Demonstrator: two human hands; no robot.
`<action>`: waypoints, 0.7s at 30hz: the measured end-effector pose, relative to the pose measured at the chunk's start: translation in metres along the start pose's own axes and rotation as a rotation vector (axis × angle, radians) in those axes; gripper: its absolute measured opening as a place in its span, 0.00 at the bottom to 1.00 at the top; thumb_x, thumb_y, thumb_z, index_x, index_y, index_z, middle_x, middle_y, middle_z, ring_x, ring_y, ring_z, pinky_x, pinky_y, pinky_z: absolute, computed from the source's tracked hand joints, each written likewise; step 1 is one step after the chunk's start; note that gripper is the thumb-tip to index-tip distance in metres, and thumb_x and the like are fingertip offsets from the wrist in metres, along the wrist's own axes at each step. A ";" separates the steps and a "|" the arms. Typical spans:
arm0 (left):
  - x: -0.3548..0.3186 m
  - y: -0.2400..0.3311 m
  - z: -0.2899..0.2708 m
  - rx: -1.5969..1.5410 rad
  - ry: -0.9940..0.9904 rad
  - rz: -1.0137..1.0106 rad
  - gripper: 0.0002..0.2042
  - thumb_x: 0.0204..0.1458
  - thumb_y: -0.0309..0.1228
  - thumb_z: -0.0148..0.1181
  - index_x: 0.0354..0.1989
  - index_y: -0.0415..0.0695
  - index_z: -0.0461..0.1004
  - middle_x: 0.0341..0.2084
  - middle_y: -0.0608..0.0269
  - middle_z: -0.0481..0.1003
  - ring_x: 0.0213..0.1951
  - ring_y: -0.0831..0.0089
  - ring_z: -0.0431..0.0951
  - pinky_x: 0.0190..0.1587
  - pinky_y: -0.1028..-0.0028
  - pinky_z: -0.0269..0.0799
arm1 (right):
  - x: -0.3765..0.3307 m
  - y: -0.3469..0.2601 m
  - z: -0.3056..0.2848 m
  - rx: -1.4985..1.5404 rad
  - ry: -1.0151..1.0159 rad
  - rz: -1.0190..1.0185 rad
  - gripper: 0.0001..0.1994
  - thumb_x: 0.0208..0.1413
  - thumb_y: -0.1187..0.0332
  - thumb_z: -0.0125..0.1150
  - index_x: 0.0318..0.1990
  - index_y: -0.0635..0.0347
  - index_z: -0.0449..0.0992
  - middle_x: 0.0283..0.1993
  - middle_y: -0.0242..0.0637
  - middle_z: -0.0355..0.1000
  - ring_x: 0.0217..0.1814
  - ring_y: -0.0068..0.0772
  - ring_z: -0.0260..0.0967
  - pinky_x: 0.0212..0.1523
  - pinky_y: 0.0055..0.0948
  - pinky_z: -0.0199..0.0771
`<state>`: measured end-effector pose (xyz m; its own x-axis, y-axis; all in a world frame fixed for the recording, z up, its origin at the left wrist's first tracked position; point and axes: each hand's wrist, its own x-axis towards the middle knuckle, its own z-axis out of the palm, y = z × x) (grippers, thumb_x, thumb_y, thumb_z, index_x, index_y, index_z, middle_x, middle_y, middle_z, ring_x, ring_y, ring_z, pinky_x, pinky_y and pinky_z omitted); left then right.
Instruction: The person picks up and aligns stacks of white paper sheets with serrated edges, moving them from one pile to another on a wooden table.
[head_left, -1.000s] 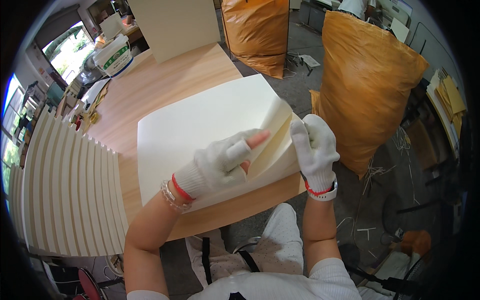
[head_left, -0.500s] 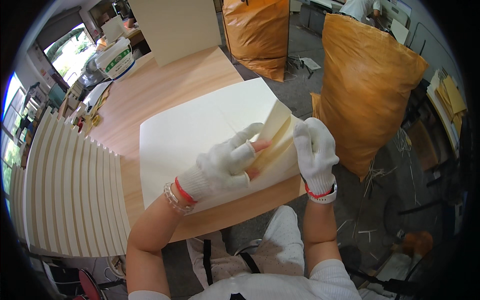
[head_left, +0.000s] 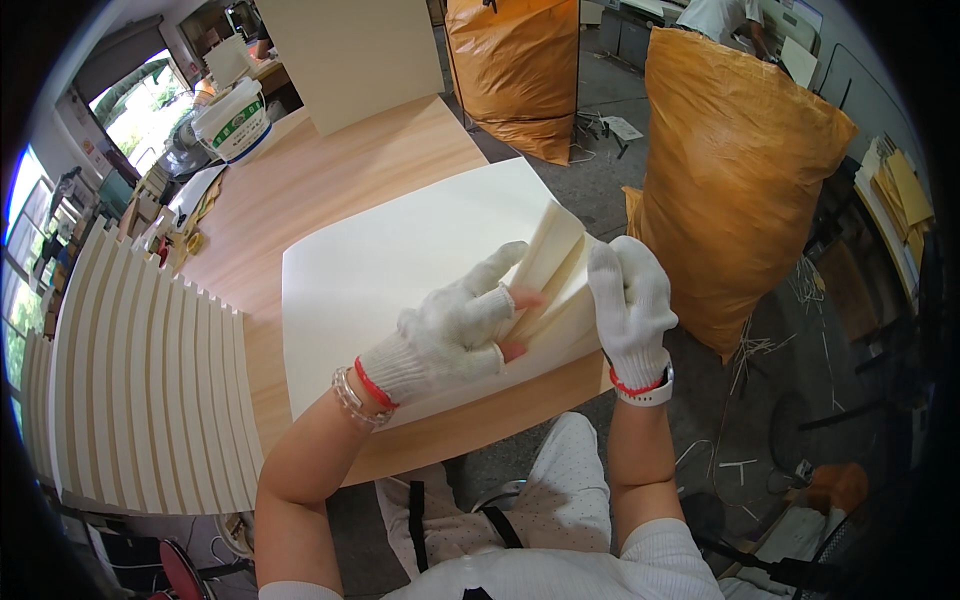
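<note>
A stack of large cream-white paper sheets (head_left: pixel 400 265) lies on the wood-grain table in front of me. Its right side is bent up, with separate layers fanning apart (head_left: pixel 553 258). My left hand (head_left: pixel 440 325), in a white knitted glove with some fingertips bare, rests over the stack. Its fingers are spread and touch the fanned layers. At the right edge my right hand (head_left: pixel 632 300), gloved too, is closed around the lifted sheets; its fingertips are partly hidden.
To the left stands a row of stepped, layered cream stacks (head_left: pixel 150 380). A white bucket (head_left: pixel 232 120) and a large upright board (head_left: pixel 360 60) are at the table's far side. Bulging orange sacks (head_left: pixel 735 180) stand right and beyond, with a person behind one. Scraps litter the floor.
The bent-up layers have spread further apart beneath my left fingers. My left hand has shifted very slightly; my right hand keeps its place.
</note>
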<state>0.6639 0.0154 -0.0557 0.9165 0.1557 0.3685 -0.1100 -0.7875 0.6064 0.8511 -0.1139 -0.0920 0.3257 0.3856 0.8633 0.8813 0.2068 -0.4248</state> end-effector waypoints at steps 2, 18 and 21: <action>-0.003 -0.002 0.002 0.126 0.032 0.061 0.20 0.48 0.23 0.70 0.51 0.46 0.78 0.67 0.42 0.66 0.53 0.54 0.79 0.52 0.69 0.75 | 0.001 -0.001 0.001 0.036 -0.013 0.048 0.09 0.63 0.75 0.58 0.29 0.65 0.70 0.23 0.40 0.56 0.25 0.43 0.59 0.27 0.41 0.60; -0.002 -0.008 0.005 -0.063 -0.010 -0.026 0.24 0.48 0.20 0.70 0.56 0.47 0.77 0.69 0.41 0.62 0.57 0.52 0.77 0.54 0.68 0.74 | 0.002 -0.005 0.003 0.078 0.061 0.081 0.15 0.65 0.72 0.59 0.25 0.65 0.64 0.22 0.42 0.56 0.23 0.44 0.56 0.27 0.42 0.57; -0.001 0.000 0.001 -0.057 -0.047 -0.067 0.26 0.47 0.15 0.62 0.56 0.47 0.77 0.66 0.42 0.65 0.54 0.55 0.78 0.52 0.68 0.74 | -0.001 -0.001 0.003 0.112 0.022 0.133 0.15 0.65 0.72 0.59 0.26 0.65 0.64 0.22 0.42 0.56 0.23 0.44 0.56 0.27 0.42 0.57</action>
<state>0.6636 0.0142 -0.0566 0.9396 0.1776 0.2927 -0.0681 -0.7410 0.6680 0.8490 -0.1123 -0.0934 0.4455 0.3971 0.8024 0.7867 0.2542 -0.5626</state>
